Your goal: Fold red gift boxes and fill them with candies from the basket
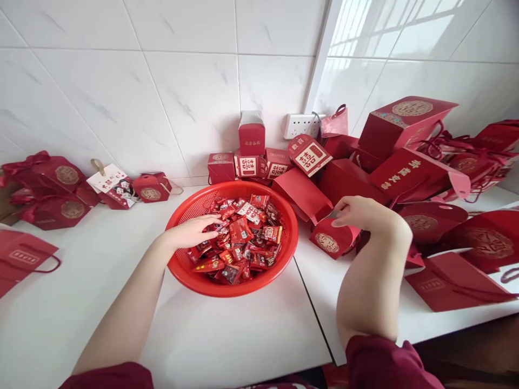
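A round red plastic basket (232, 292) stands in the middle of the table, filled with wrapped candies (241, 229) in mostly red packaging. My left hand (197, 229) reaches over its left side, fingers stretched out and resting at the candies, gripping none that I can see. To the right of the basket, my right hand (354, 213) bends down over a small red gift box (330, 240) with a round gold emblem. Thumb and fingers close at that box's upper edge; the fingertips are partly hidden.
Many red gift boxes (417, 173) are piled at the right against the tiled wall. Small boxes (249, 165) are stacked behind the basket, beside a power strip (302, 125). Ribboned boxes (60, 189) and a red bag (24, 259) lie at the left.
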`<state>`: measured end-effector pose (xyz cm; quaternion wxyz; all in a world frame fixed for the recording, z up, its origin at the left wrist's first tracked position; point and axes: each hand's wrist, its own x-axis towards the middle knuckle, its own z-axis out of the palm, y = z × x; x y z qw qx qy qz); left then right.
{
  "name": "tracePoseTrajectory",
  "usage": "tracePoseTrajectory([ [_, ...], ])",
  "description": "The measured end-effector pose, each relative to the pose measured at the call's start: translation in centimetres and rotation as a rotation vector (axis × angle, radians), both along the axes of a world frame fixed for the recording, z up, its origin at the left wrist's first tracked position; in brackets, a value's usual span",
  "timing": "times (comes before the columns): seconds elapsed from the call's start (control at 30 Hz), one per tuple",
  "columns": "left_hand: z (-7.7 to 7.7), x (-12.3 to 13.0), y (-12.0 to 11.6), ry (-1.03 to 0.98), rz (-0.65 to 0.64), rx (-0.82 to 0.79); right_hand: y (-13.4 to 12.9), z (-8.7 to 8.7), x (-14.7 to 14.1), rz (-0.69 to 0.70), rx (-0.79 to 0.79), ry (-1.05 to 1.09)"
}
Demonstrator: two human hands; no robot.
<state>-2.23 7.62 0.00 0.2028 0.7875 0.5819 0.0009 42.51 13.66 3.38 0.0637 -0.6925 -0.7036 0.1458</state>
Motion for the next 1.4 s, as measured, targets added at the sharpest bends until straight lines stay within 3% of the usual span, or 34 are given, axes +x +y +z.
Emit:
tracePoseTrajectory([
  [0.1, 0.1, 0.1, -0.2, 0.015, -0.014, 0.002, 0.8, -0.4, -0.4, 0.023, -0.146, -0.026],
  [0.23, 0.3, 0.3, -0.6, 0.021, -0.031, 0.019, -2.1, 1.4, -0.5, 0.068, -0.021, -0.019],
  [0.27, 0.3, 0.3, -0.6, 0.017, -0.034, 0.032, -3.5, 2.1, -0.6, 0.061, 0.060, -0.042],
  [0.33, 0.2, 0.4, -0.7, -0.002, -0.043, 0.066, -6.6, 3.4, -1.3, 0.087, 0.448, -0.095],
  [0.43, 0.0, 0.5, -0.7, -0.056, -0.056, 0.138, -10.4, 4.7, -3.7, 0.164, 0.863, -0.049],
  [0.53, 0.1, 0.7, -0.8, -0.116, -0.034, 0.221, -12.0, 5.2, -7.0, 0.227, 1.135, 0.069],
  [0.63, 0.5, 1.1, -1.1, -0.167, 0.043, 0.324, -11.5, 4.7, -10.1, 0.329, 1.264, 0.192],
  [0.7, 0.9, 1.6, -1.7, -0.299, 0.187, 0.484, -10.6, 3.8, -12.0, 0.464, 1.219, 0.185],
  [0.83, 1.2, 3.0, -3.7, -0.751, 0.486, 0.790, -8.9, 1.3, -15.7, 0.799, 0.909, -0.058],
  [0.93, 1.5, 4.2, -5.6, -0.823, 0.439, 0.904, -8.3, -0.1, -17.3, 0.857, 0.792, -0.104],
  [1.03, 2.0, 5.4, -7.0, -0.670, 0.258, 1.019, -8.4, -0.5, -17.7, 0.947, 0.778, -0.076],
  [1.1, 2.1, 5.9, -7.4, -0.514, 0.198, 0.963, -8.7, -0.4, -17.5, 1.010, 0.784, -0.070],
  [1.17, 1.8, 6.1, -7.4, -0.396, 0.207, 0.801, -9.0, -0.3, -17.4, 1.054, 0.766, -0.088],
  [1.27, 1.1, 6.0, -7.1, -0.352, 0.244, 0.602, -9.5, -0.1, -17.3, 1.090, 0.684, -0.098],
  [1.4, 1.0, 6.0, -7.2, -0.373, 0.225, 0.679, -10.0, 0.4, -17.0, 1.101, 0.547, -0.023],
])
